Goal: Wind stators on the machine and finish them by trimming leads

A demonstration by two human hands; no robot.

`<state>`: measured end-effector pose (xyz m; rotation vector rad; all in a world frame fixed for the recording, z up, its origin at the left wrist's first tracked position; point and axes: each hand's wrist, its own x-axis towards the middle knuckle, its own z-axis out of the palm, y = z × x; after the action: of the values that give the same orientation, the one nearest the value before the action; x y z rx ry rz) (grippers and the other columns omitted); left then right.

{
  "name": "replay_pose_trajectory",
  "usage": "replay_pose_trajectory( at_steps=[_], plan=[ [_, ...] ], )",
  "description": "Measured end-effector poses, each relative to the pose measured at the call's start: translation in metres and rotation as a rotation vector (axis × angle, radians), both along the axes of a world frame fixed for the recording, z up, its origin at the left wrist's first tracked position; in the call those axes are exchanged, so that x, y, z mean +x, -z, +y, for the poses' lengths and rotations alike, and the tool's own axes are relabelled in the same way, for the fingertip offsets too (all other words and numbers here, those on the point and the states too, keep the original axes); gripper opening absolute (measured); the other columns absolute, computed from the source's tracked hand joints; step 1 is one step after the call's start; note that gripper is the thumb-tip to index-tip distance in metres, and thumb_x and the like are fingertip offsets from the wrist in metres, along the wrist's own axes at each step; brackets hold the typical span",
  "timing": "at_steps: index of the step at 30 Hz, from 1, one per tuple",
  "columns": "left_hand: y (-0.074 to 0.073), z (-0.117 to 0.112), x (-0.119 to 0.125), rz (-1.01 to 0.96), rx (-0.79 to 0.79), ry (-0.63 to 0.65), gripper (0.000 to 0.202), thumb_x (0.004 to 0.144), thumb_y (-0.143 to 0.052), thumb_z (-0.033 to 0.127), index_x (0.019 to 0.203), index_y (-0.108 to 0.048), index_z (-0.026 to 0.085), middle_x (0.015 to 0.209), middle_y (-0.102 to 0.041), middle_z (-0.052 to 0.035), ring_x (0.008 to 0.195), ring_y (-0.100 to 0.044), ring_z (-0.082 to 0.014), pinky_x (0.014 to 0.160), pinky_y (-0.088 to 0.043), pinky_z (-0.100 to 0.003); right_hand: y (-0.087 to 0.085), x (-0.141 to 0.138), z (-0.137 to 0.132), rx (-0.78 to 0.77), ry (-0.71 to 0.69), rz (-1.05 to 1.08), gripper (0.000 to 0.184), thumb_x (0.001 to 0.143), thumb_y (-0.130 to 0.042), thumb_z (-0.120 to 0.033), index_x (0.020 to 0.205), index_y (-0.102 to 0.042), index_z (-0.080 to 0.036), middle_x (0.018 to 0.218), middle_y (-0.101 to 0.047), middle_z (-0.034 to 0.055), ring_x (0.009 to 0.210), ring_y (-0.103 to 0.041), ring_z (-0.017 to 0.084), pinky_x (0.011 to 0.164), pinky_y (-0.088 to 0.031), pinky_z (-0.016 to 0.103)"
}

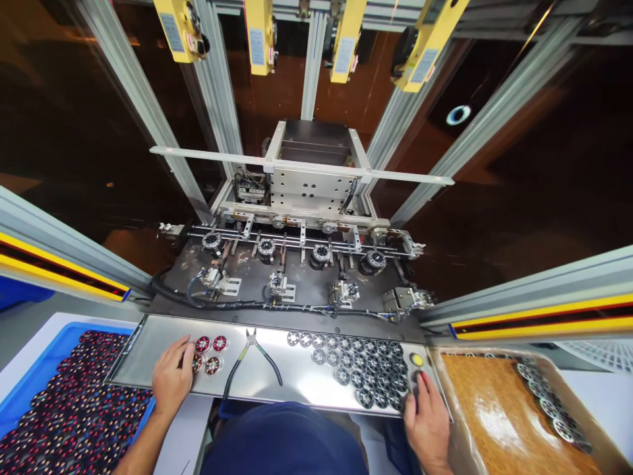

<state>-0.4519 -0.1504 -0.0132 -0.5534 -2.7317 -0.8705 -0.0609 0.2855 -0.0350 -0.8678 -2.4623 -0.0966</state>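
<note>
Two hands: the left hand (172, 377) was at the left part of the tray (141, 353), the right hand (428, 422) at its right end.
Grip: I could not tell if either hand pinched anything.
Red rings (220, 343): four, just right of the left hand, one partly behind its fingers.
Red bit (421, 374): at the right fingertips, with a yellow button (417, 359) just beyond.
Silver wheels (370, 362): in rows, just left of the right hand.
Pliers (251, 340): between the hands, nearer the left.
Best way: light fingers seemed wise, so nothing got bumped.
</note>
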Motion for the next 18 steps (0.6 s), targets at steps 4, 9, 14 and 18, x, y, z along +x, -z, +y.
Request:
replay_pose_trajectory(
  at_steps=[4, 9, 14, 18],
  plan=[
    [0.0011, -0.0001, 0.0003, 0.01, -0.013, -0.009, 0.035, 0.091, -0.044, 0.044, 0.088, -0.07, 0.02, 0.109, -0.073, -0.0141, 0.107, -0.063, -0.0304, 0.099, -0.045, -0.047, -0.0002, 0.0002, 0.001, 0.004, -0.017, -0.001, 0.053, 0.094, -0.038, -0.028, 0.144, -0.037, -0.01, 0.133, -0.053, 0.0233, 0.116, -0.056, 0.039, 0.091, -0.051, 0.055],
    [0.0019, 0.0, 0.0004, 0.016, -0.016, -0.018, 0.035, 0.091, -0.044, 0.044, 0.087, -0.07, 0.02, 0.109, -0.073, -0.013, 0.106, -0.063, -0.0299, 0.098, -0.045, -0.046, -0.0015, -0.0005, 0.0011, -0.001, -0.025, 0.002, 0.053, 0.095, -0.035, -0.029, 0.145, -0.036, -0.01, 0.133, -0.052, 0.0234, 0.117, -0.055, 0.039, 0.092, -0.05, 0.056],
    [0.0015, -0.0002, 0.0005, 0.02, -0.017, -0.018, 0.036, 0.091, -0.043, 0.044, 0.087, -0.07, 0.02, 0.109, -0.073, -0.0134, 0.106, -0.063, -0.03, 0.098, -0.045, -0.046, -0.0026, -0.0013, -0.0005, -0.007, -0.016, 0.005, 0.053, 0.096, -0.034, -0.03, 0.145, -0.037, -0.01, 0.133, -0.053, 0.0233, 0.117, -0.055, 0.038, 0.091, -0.051, 0.054],
    [0.0018, -0.0005, 0.0004, 0.022, -0.022, -0.011, 0.036, 0.092, -0.043, 0.043, 0.087, -0.07, 0.02, 0.109, -0.073, -0.0135, 0.106, -0.063, -0.0295, 0.098, -0.045, -0.045, -0.0021, -0.001, -0.001, -0.012, -0.008, 0.009, 0.052, 0.096, -0.034, -0.031, 0.145, -0.037, -0.011, 0.133, -0.052, 0.0225, 0.117, -0.055, 0.038, 0.09, -0.051, 0.054]
  ],
)
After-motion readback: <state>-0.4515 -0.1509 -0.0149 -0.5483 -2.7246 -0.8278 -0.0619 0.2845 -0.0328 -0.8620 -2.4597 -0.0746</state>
